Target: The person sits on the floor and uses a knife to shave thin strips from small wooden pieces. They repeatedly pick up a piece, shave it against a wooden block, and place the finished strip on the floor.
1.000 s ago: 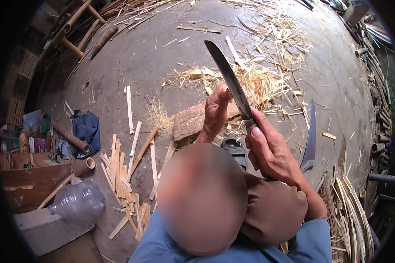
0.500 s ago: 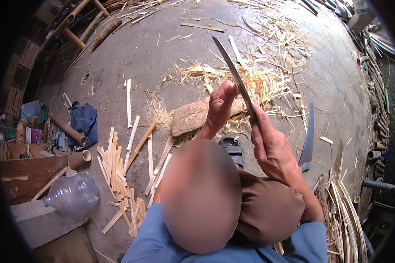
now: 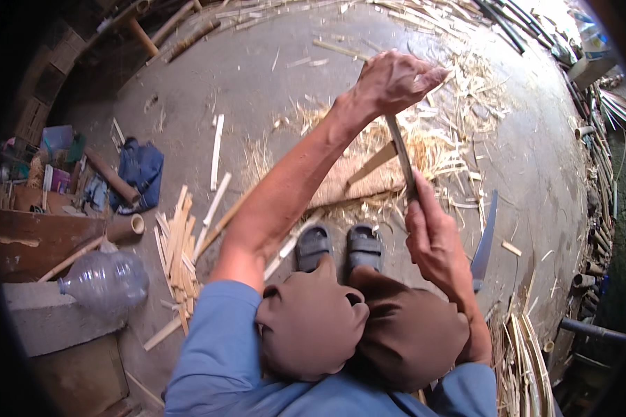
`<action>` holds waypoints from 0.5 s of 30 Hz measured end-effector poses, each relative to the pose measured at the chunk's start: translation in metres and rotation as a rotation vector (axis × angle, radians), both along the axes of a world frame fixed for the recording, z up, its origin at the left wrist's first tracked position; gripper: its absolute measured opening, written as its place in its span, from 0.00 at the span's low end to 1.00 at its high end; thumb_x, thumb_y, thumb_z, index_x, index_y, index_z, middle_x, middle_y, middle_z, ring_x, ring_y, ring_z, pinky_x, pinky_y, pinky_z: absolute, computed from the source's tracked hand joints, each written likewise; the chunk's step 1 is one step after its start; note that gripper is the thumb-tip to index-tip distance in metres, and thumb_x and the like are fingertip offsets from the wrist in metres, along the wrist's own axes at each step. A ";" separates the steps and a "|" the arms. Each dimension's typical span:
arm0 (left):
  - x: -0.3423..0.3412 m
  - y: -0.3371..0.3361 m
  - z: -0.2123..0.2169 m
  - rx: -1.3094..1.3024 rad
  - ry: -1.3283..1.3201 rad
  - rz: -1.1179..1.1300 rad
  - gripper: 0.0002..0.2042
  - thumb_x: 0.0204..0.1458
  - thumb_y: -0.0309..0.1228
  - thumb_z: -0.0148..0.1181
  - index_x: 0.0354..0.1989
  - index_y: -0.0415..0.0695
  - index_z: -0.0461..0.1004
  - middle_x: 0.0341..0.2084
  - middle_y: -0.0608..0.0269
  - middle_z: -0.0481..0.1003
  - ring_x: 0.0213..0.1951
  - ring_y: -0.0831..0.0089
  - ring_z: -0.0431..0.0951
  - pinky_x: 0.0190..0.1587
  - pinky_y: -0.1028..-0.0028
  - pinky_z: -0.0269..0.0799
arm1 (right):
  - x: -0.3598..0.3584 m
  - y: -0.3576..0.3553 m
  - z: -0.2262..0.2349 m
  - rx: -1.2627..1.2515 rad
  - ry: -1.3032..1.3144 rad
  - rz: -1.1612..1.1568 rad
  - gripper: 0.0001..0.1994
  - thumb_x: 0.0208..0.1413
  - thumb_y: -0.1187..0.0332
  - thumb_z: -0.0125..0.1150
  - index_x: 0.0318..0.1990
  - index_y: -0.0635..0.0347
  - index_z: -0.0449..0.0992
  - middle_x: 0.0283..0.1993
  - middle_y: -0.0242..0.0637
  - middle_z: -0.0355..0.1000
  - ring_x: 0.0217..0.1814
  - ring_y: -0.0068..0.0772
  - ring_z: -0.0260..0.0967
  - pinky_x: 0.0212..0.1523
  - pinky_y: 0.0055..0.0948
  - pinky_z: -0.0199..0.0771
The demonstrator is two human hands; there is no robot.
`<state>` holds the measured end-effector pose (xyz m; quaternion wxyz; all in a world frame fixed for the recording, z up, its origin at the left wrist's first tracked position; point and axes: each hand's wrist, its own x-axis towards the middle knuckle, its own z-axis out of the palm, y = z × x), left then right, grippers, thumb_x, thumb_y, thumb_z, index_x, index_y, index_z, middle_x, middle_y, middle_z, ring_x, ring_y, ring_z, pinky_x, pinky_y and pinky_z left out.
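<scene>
In my right hand (image 3: 431, 229) is the handle of a long, slightly curved knife (image 3: 402, 156), its blade pointing away from me. My left hand (image 3: 400, 82) is stretched far forward over the blade's far end, fingers closed; what they hold, if anything, is hidden. A flat wooden strip (image 3: 370, 165) shows against the left side of the blade, above a thick wooden block (image 3: 341, 182). Whether the strip touches the block I cannot tell. Pale curled shavings (image 3: 431, 142) are heaped beyond and beside the block.
Cut strips (image 3: 181, 257) lie in a pile at left, near a clear plastic bottle (image 3: 111, 278) and blue cloth (image 3: 140, 170). A saw (image 3: 485, 240) lies at right, with a bundle of long strips (image 3: 525, 354) nearer me. My sandalled feet (image 3: 341, 247) are before the block.
My left hand has moved from beside the blade forward and right, across its far end. The knife has tilted less to the left and dropped nearer the block. My knees have shifted, showing both sandals.
</scene>
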<state>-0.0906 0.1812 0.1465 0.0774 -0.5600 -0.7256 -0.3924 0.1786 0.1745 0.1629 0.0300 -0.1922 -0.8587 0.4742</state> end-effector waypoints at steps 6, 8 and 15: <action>-0.002 0.007 -0.001 -0.025 0.171 0.071 0.23 0.63 0.53 0.48 0.41 0.47 0.82 0.30 0.59 0.82 0.30 0.64 0.82 0.38 0.61 0.80 | -0.010 0.010 -0.009 0.003 0.096 -0.003 0.24 0.67 0.69 0.44 0.70 0.57 0.55 0.28 0.65 0.70 0.33 0.64 0.73 0.36 0.51 0.68; -0.008 0.003 0.009 -0.147 0.102 0.014 0.22 0.63 0.52 0.49 0.42 0.47 0.81 0.30 0.58 0.82 0.29 0.66 0.81 0.36 0.62 0.81 | -0.008 0.009 -0.010 0.018 0.107 0.005 0.24 0.67 0.70 0.44 0.70 0.57 0.55 0.27 0.65 0.69 0.31 0.65 0.73 0.35 0.52 0.67; 0.009 -0.041 0.156 0.275 0.232 0.107 0.10 0.61 0.34 0.58 0.43 0.43 0.82 0.41 0.57 0.82 0.44 0.64 0.83 0.50 0.66 0.76 | -0.013 0.009 -0.013 -0.025 0.157 0.070 0.25 0.67 0.68 0.45 0.70 0.56 0.54 0.29 0.62 0.72 0.34 0.63 0.73 0.37 0.53 0.68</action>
